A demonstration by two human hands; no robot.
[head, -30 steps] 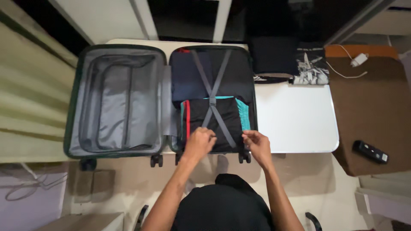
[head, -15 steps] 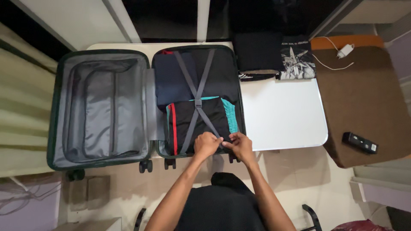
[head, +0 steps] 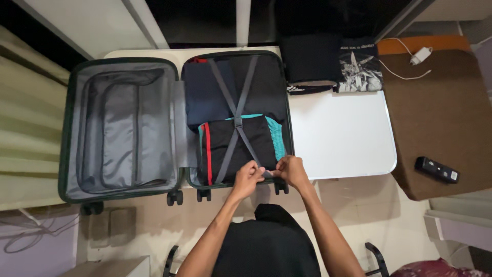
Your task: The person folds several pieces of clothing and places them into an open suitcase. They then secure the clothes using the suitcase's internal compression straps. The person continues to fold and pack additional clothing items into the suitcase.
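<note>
- Left hand: lower centre of frame, grip pinched on the grey strap.
- Right hand: just beside it, pinching the same strap end.
- Open suitcase: centre-left on white bench, folded clothes under crossed straps.
</note>
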